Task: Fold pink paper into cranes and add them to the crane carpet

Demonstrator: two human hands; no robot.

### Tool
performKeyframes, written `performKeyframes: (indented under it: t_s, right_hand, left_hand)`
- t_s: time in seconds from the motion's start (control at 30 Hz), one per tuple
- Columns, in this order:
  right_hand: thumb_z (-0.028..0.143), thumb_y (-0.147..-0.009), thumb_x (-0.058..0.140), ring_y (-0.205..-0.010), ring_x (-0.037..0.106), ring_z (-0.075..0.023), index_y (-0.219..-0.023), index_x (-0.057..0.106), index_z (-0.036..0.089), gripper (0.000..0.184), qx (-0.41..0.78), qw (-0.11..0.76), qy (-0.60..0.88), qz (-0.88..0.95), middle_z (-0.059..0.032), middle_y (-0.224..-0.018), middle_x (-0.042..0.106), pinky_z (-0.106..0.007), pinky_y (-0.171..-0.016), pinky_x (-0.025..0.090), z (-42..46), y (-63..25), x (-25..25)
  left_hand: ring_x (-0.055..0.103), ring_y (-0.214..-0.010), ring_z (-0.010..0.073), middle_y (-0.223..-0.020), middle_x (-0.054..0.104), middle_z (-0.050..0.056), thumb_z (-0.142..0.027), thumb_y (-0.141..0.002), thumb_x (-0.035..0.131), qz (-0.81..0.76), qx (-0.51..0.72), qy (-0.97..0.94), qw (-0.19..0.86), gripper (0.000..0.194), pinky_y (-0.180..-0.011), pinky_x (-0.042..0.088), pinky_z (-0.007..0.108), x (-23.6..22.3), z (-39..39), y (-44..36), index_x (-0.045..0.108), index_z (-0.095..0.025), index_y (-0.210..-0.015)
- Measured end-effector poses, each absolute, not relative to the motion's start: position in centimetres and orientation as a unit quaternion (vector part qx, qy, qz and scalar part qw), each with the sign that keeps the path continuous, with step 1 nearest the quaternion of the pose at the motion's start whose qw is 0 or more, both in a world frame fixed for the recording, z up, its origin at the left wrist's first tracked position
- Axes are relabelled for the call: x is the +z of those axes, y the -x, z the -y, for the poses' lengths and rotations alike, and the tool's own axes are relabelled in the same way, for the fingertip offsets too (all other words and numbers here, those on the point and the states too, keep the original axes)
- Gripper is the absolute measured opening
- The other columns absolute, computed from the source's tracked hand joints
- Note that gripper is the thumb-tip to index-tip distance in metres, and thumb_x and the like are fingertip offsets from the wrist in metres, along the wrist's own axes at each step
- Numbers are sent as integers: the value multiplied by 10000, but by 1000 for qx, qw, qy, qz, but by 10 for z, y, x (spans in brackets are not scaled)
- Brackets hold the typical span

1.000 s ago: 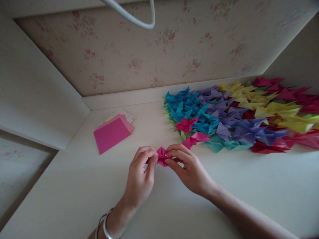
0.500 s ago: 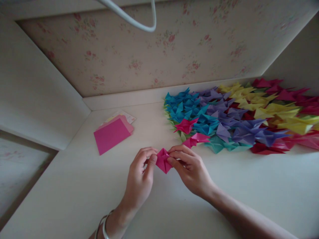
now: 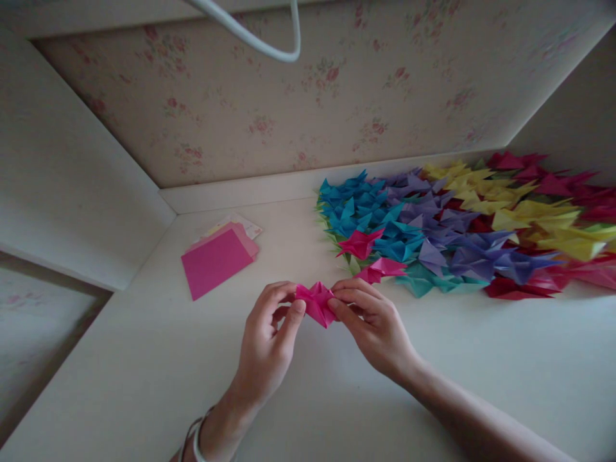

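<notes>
Between my hands is a small folded piece of pink origami paper point(image 3: 318, 305), with pointed corners and creases across its face. My left hand point(image 3: 273, 333) pinches its left side between thumb and fingers. My right hand point(image 3: 369, 324) pinches the right side the same way. The paper is held above the white desk point(image 3: 317, 398). Beyond my right hand lie two pink origami cranes point(image 3: 382, 268), at the near left edge of a large spread of folded paper cranes.
Blue cranes point(image 3: 353, 202), purple cranes point(image 3: 481, 253) and yellow cranes point(image 3: 553, 221) cover the back right of the desk. A stack of pink paper sheets point(image 3: 219, 262) lies at the back left. A white cable point(image 3: 260, 45) hangs in front of the floral wall point(image 3: 269, 122).
The pink paper has gone from a flat diamond to a wider, more opened shape with its left part spread out. Both hands have shifted only slightly.
</notes>
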State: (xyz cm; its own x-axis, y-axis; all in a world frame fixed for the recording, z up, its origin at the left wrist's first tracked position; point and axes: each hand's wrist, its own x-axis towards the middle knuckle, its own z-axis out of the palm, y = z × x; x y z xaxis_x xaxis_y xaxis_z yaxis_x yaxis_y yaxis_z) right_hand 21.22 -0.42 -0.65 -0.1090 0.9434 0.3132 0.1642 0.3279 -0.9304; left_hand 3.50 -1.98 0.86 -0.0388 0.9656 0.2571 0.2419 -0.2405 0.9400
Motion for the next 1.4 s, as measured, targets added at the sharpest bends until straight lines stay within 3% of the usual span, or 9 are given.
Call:
performKeyframes:
  t_s: [0.13,0.27,0.47,0.67,0.87,1.03,1.1,1.2,1.4]
  right_hand:
    - [226,-897,645,-843,648,-183,-853,724,190,97,378,508,435,640,-78,-946,664,-236,-603,541,4,-213,-5]
    - [201,-899,641,-853,642,-184,-851,718,186,92,360,524,432,640,-74,-914,677,-251,-659,537,4,-213,-4]
    - [189,-921,608,-845,628,-167,-864,695,189,104,356,543,427,629,-61,-937,657,-250,-672,526,5,-211,-7]
    - [255,-948,578,-644,615,-110,-918,633,223,70,409,579,444,548,11,-789,617,-207,-563,533,8,-204,-17]
    - [263,-925,608,-674,637,-116,-971,601,243,50,372,637,450,503,12,-824,647,-229,-614,553,5,-202,-27]
    - [244,-914,620,-806,664,-151,-1258,593,273,346,351,600,467,546,-24,-931,685,-267,-720,542,2,-212,-26]
    - [244,-909,627,-808,670,-158,-1197,645,265,290,340,589,470,562,-30,-943,701,-271,-729,539,1,-216,-25]
    - [253,-887,655,-779,675,-168,-955,715,225,95,316,583,477,577,-35,-894,718,-262,-696,533,-1,-219,-23]
    - [269,-861,681,-698,684,-180,-832,734,203,89,273,557,495,608,-45,-802,756,-271,-650,543,-6,-227,-11]
  left_hand:
    - [637,-910,152,-1021,612,32,-230,-921,606,-502,516,-613,326,85,-763,545,228,4,17,-33,688,-209,-906]
    - [642,-752,113,-906,625,5,-222,-914,615,-513,520,-585,354,82,-678,534,193,4,15,-33,686,-196,-880]
    - [656,-755,124,-856,663,7,-246,-902,633,-524,504,-581,366,83,-691,522,195,3,15,-33,688,-186,-885]
    - [665,-714,128,-788,695,6,-284,-901,635,-538,488,-568,388,118,-663,518,197,1,14,-32,676,-176,-875]
    - [708,-765,155,-819,726,20,-304,-909,627,-549,498,-557,374,126,-701,556,227,-6,15,-32,628,-188,-959]
    - [715,-752,155,-934,731,47,-236,-907,617,-547,489,-631,251,340,-665,587,241,-8,16,-31,552,-205,-1240]
    - [715,-776,156,-969,730,57,-198,-911,602,-522,476,-681,195,339,-677,586,239,-6,15,-30,576,-213,-1248]
    - [712,-800,156,-929,729,54,-136,-926,552,-475,470,-727,156,187,-734,579,246,-3,13,-28,674,-205,-1050]
    - [722,-768,160,-852,757,43,-111,-911,556,-462,477,-730,159,183,-731,578,248,0,8,-21,707,-206,-952]
